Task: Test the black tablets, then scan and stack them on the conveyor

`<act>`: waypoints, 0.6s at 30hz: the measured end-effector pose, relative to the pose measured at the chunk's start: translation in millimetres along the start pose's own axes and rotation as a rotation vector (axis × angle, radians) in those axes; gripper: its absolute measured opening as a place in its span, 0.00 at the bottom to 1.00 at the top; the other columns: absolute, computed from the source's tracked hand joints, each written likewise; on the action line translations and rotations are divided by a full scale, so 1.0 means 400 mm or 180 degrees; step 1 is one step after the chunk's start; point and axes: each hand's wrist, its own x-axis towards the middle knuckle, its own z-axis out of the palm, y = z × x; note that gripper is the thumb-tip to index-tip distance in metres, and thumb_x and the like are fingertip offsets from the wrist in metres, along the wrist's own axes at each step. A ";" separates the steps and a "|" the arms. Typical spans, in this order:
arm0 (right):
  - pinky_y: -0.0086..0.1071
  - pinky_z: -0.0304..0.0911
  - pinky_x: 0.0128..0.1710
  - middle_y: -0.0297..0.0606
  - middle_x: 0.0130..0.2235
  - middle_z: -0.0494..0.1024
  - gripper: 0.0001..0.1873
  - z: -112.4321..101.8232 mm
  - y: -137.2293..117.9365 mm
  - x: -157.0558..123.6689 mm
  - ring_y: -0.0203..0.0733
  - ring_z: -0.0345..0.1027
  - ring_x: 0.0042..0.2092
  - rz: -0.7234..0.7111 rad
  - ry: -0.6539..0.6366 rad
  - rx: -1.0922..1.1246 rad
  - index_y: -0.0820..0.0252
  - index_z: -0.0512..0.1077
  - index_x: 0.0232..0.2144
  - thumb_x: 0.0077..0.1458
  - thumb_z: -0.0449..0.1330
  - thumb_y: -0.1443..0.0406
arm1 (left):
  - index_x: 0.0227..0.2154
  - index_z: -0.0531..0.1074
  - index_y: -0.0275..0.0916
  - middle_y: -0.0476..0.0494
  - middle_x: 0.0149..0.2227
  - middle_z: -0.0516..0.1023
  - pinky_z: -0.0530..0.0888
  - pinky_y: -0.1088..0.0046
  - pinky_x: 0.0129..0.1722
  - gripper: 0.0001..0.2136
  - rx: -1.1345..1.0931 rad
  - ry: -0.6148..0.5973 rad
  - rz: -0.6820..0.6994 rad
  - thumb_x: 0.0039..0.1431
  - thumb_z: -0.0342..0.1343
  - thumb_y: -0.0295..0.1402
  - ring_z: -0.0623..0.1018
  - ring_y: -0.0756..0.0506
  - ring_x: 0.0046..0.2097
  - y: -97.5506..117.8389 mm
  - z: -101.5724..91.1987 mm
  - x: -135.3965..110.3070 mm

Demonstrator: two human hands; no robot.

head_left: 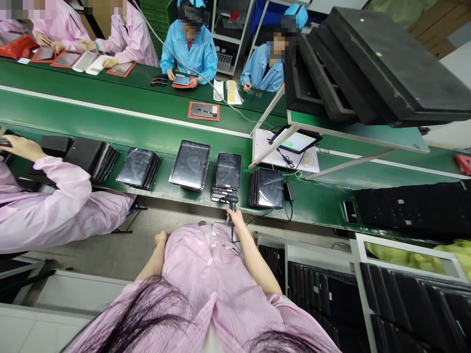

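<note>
head view, clock: twelve is straight ahead of the black scanner (231,200).
right hand: the right hand (237,216) is wrapped round the scanner's handle in a snug grip; i cannot tell if a finger is pushing its button.
left hand: the left hand (162,238) is at 8 o'clock, low by the lap; i see nothing in it, and cannot tell how tight its fingers are.
black scanner: its top is by the front of the near stack of tablets (228,166); i cannot tell if they touch.
near stack: it is at 12 o'clock, on the green bench (312,195), with its lower edges poking out toward the person.
side stacks: the right stack (271,189) is between 2 and 3 o'clock, and the wide stack (190,165) is between 10 and 11.
screen: the lit screen (294,141) is between 1 and 2 o'clock, on a white box (259,147).
good aim: i think it helps to point the scanner's nose straight at one tablet edge and hold it still.
good spacing: a small gap looks best, so the scanner does not bump the pile.
cord care: the black cord (232,234) hangs at 6 o'clock; it seems wise to let it hang loose.
free hand: the left one could steady the pile if it wobbles.
</note>
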 end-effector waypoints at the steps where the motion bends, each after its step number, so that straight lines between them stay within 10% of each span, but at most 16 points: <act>1: 0.28 0.65 0.19 0.23 0.24 0.74 0.20 -0.002 0.003 0.001 0.33 0.65 0.20 -0.0002 0.0005 0.0004 0.53 0.69 0.38 0.52 0.72 0.53 | 0.27 0.85 0.36 0.29 0.37 0.91 0.84 0.63 0.45 0.15 0.0019 0.0004 -0.0039 0.65 0.54 0.29 0.89 0.31 0.50 -0.001 -0.002 -0.002; 18: 0.30 0.67 0.21 0.27 0.25 0.73 0.18 -0.016 0.043 -0.015 0.34 0.64 0.21 0.0252 0.0003 0.0185 0.53 0.68 0.36 0.54 0.71 0.54 | 0.48 0.82 0.37 0.43 0.48 0.86 0.84 0.63 0.50 0.14 0.1020 -0.0184 0.0019 0.74 0.64 0.44 0.86 0.40 0.51 -0.004 0.004 0.012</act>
